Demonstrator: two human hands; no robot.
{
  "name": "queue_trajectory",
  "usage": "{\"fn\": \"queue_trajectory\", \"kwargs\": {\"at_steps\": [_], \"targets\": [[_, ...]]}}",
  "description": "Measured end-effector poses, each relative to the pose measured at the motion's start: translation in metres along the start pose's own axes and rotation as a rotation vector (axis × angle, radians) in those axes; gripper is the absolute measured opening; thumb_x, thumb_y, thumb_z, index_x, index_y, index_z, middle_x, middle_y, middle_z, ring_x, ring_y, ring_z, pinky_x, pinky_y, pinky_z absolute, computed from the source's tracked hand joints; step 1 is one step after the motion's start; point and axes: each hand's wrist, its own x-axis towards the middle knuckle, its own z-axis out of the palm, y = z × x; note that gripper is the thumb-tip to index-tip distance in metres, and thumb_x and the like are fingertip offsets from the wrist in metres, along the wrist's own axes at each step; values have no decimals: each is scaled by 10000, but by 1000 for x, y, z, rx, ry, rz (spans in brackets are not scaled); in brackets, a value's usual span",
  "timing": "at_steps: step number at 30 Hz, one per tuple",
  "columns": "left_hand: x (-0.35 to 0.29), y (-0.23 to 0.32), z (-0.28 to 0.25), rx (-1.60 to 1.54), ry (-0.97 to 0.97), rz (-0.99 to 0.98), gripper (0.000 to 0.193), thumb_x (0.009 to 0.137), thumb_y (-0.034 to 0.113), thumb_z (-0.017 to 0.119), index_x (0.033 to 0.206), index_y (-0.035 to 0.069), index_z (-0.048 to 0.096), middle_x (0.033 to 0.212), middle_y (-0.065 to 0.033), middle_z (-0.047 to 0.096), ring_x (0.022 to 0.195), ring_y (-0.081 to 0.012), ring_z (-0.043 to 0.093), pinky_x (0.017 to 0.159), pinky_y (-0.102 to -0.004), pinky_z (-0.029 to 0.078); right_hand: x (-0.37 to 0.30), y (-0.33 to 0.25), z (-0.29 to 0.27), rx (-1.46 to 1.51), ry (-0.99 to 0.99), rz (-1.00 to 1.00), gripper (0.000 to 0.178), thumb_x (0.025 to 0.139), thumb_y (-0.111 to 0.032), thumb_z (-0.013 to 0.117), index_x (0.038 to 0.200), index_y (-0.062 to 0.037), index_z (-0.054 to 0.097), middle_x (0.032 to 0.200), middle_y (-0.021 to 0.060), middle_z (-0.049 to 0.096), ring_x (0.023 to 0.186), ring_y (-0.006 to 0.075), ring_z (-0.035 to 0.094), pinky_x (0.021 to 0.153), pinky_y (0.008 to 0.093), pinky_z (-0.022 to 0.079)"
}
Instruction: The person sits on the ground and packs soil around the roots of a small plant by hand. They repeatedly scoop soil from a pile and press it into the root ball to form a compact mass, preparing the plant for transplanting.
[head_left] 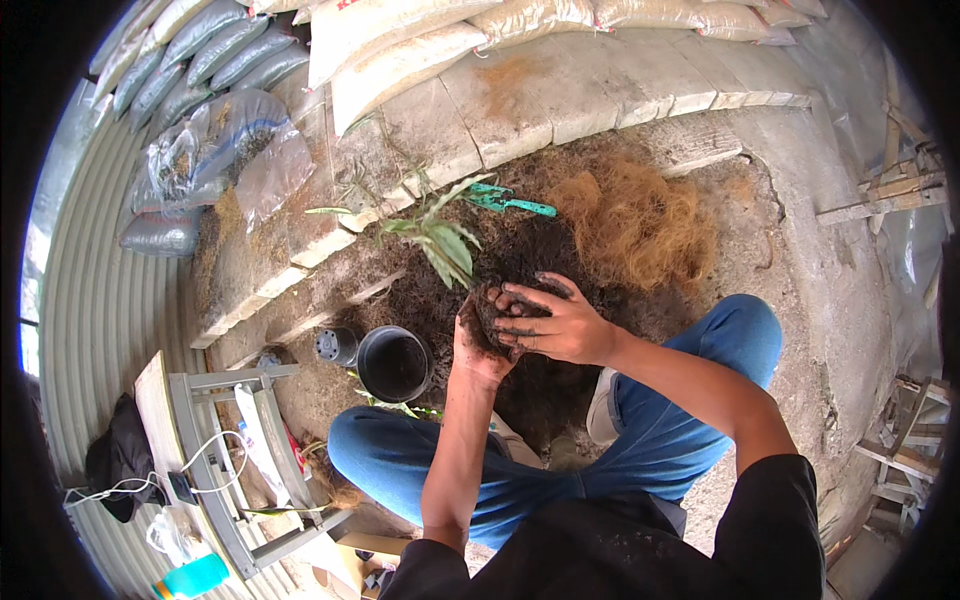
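Observation:
Between my two cupped hands is a dark, soil-covered root ball. A leafy green plant leans out from it toward the upper left, though where its stem joins is partly hidden. My left hand supports the ball from the near left side. Curled over its right side is my right hand, fingers smeared with soil. A teal hand trowel lies on the loose dark soil just beyond the hands. To the left stands a black plant pot, dark inside.
Brown coconut fibre is heaped at the right of the soil. A smaller dark pot lies beside the black one. Concrete blocks edge the work area, with stacked sacks behind. A grey stool stands at left.

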Motion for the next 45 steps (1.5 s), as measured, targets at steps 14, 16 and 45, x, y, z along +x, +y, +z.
{"fn": "queue_trajectory", "kwargs": {"at_steps": [14,16,45], "targets": [[-3,12,-18,-46,137,-66,344,987,343,399,852,123,626,730,-5,614,660,-189,625,462,-311,536,16,1,-7,22,-148,-127,269,792,-233,660,1056,-223,717,1357,-52,562,1345,294,424,1065,491,371],[-3,9,-18,-75,104,-87,337,990,344,405,872,122,630,742,-2,619,647,-179,622,437,-293,523,13,3,-5,23,-120,-141,277,824,-225,622,1088,-232,707,1347,-56,571,1337,290,435,1057,484,383],[18,8,-31,-141,-188,130,399,954,400,423,1034,66,626,1154,-131,632,1164,-291,555,1001,-475,443,22,-7,-5,437,156,558,543,903,-270,659,1405,-157,482,1484,84,415,1395,301,336,1135,445,248]]}}
